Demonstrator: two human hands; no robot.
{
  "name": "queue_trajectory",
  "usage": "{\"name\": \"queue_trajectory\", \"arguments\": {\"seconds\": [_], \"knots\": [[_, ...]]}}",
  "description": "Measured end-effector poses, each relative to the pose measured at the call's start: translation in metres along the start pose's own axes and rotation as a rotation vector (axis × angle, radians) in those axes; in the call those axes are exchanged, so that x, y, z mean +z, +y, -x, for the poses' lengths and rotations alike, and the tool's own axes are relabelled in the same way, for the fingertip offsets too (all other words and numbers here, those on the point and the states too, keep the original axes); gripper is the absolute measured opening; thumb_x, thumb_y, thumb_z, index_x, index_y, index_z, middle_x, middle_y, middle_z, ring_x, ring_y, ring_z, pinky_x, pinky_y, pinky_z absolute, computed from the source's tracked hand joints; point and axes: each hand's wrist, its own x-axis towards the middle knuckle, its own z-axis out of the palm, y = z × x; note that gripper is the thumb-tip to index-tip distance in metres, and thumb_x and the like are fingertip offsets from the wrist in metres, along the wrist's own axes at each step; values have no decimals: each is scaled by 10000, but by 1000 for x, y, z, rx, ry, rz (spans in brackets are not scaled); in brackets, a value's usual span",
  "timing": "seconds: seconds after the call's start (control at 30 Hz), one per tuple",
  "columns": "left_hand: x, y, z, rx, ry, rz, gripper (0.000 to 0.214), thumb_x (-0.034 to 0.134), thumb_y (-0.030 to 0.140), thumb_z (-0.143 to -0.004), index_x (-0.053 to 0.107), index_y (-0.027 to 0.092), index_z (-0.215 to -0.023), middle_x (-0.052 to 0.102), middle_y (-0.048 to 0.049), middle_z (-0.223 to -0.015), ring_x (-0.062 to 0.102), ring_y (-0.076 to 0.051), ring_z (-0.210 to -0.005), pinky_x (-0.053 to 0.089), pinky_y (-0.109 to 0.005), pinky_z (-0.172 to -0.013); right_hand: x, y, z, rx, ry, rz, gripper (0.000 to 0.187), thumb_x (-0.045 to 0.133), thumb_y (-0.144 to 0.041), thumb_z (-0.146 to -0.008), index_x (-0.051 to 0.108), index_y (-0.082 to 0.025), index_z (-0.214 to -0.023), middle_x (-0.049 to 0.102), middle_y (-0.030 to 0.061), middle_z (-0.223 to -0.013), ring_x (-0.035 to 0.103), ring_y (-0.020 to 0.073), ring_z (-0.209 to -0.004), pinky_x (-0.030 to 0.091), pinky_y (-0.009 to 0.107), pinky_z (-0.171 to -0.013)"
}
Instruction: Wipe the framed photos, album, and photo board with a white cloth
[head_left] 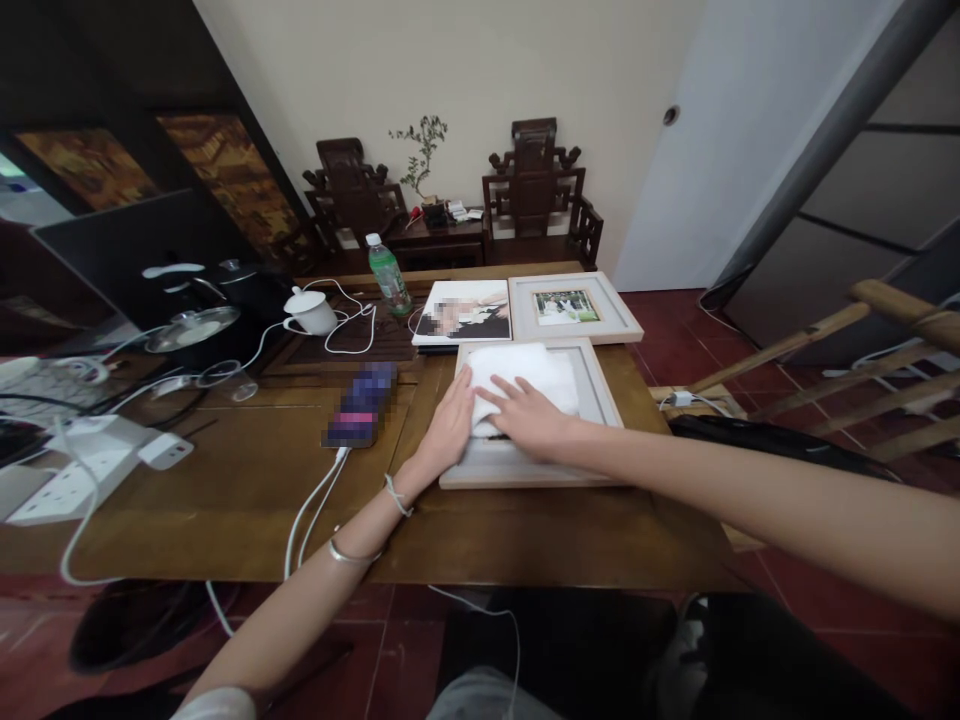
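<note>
A pale wooden picture frame (600,395) lies flat near the front of the table, with a folded white cloth (514,362) on top of it. My right hand (525,415) rests flat on the cloth, fingers spread and pressing down rather than gripping. Along the left side of that frame, my left hand (450,425) lies with its fingers stretched out, the tips beside the cloth's left edge. Most of the picture inside the frame is covered by the cloth and my right hand.
Behind lie a second framed photo (566,305) and a photo book or panel (461,312). Left of my hands are a charging phone (361,405), a green-labelled bottle (388,275), a lidded white cup (310,312), a power strip (82,470) and loose white cables. A wooden chair (825,360) stands right.
</note>
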Motion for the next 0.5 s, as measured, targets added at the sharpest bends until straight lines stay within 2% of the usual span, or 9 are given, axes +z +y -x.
{"name": "queue_trajectory", "arguments": {"seconds": [0.13, 0.27, 0.37, 0.5], "knots": [[0, -1, 1, 21, -18, -29, 550, 225, 453, -956, 326, 144, -1400, 295, -93, -1487, 265, -174, -1371, 174, -368, -1148, -1, 24, -28, 103, -5, 46, 366, 445, -123, -857, 615, -174, -1176, 334, 99, -1460, 233, 341, -1343, 280, 517, -1027], [-1, -1, 0, 8, 2, -40, 549, 225, 457, -955, 327, 151, -1399, 307, -99, -1482, 273, -171, -1368, 178, -373, -1146, 0, 25, -36, 120, 16, 66, 341, 418, -153, -885, 629, -146, -1152, 332, 121, -1459, 230, 341, -1344, 265, 504, -1036], [-1, -1, 0, -5, 7, -18, 558, 219, 465, -952, 335, 145, -1394, 307, -106, -1481, 279, -173, -1365, 176, -378, -1145, -1, 8, -22, 78, 29, 36, 325, 433, -143, -873, 645, -136, -1119, 342, 136, -1451, 270, 337, -1328, 312, 474, -1014], [-1, 0, 0, -9, 5, -11, 580, 166, 461, -954, 352, 118, -1384, 314, -120, -1475, 291, -175, -1360, 191, -369, -1141, -7, -18, 15, -67, -11, -47, 333, 551, -169, -796, 637, -130, -1116, 332, 169, -1446, 298, 349, -1310, 361, 446, -977]]}}
